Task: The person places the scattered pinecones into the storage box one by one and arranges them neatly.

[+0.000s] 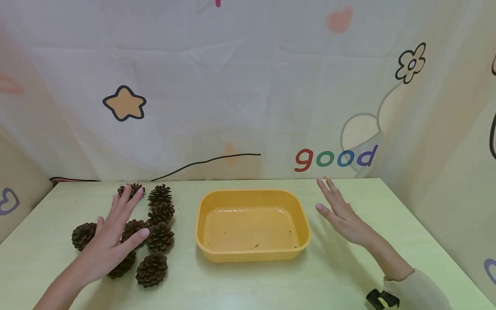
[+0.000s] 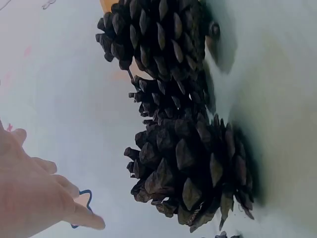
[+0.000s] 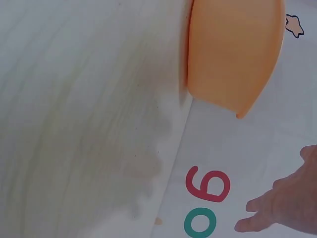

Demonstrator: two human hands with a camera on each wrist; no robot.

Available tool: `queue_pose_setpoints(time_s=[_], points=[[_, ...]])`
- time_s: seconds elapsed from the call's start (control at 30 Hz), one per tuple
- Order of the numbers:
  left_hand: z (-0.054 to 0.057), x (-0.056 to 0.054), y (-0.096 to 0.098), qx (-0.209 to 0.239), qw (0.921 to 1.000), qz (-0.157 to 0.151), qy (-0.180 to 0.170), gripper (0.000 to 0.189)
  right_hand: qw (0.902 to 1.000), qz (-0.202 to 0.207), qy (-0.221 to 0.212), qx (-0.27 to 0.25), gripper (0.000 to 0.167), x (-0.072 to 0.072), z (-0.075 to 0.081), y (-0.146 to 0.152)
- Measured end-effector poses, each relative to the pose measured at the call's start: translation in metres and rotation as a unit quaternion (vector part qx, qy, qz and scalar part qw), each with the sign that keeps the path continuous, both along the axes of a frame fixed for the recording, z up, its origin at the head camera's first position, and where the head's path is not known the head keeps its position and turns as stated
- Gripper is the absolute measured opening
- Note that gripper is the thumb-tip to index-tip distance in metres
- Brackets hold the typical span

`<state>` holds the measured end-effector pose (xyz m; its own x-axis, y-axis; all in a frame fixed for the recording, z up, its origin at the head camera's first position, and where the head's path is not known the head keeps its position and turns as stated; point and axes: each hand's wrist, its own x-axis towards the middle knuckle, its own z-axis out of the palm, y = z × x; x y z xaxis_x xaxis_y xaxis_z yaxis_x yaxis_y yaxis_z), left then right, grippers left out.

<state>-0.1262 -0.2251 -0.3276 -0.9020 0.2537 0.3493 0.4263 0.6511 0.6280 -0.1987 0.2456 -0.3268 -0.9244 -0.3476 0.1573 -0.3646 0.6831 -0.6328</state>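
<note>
Several brown pine cones (image 1: 152, 270) lie on the left half of the table, some in a column, others partly hidden under my left hand (image 1: 112, 241). That hand hovers over them with its fingers extended and nothing held. In the left wrist view, large pine cones (image 2: 190, 168) stand beside the fingers. A yellow rectangular basin (image 1: 252, 255) sits in the middle, with a few dark specks on its floor. To the right of it, my right hand (image 1: 345, 219) is raised above the table, fingers spread and holding nothing. The right wrist view shows the basin's side (image 3: 233, 54) and that hand's fingers.
A pale green table (image 1: 248, 288) carries everything. Behind it hangs a white cloth (image 1: 248, 99) printed with a star, a flower and the word "good". A small black object (image 1: 382, 299) is by the right sleeve (image 1: 416, 290).
</note>
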Motion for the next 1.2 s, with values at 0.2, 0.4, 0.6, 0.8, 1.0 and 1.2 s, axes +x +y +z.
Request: queue_pose_setpoints(time_s=[0.2, 0.4, 0.6, 0.8, 1.0, 1.2], points=[[-0.003, 0.006, 0.000, 0.041, 0.9986, -0.024, -0.023, 0.074, 0.9979, 0.025, -0.036, -0.048, 0.062, 0.000, -0.004, -0.001], [-0.003, 0.013, 0.000, 0.075, 0.9951, -0.049, -0.041, 0.074, 0.9933, 0.036, -0.075, -0.081, 0.059, -0.001, -0.007, 0.000], [-0.008, 0.018, -0.002, 0.094, 0.9909, -0.070, -0.066, 0.074, 0.9819, 0.048, -0.128, -0.131, 0.056, -0.003, -0.008, 0.001], [-0.016, 0.022, -0.007, 0.085, 0.9890, -0.082, -0.089, 0.076, 0.9691, 0.056, -0.167, -0.173, 0.058, -0.006, -0.011, 0.000], [-0.024, 0.021, -0.007, 0.075, 0.9901, -0.080, -0.087, 0.078, 0.9603, 0.058, -0.189, -0.197, 0.061, -0.007, -0.015, -0.002], [-0.031, 0.022, -0.009, 0.078, 0.9862, -0.070, -0.129, 0.077, 0.9509, 0.067, -0.210, -0.217, 0.062, -0.008, -0.016, -0.006]])
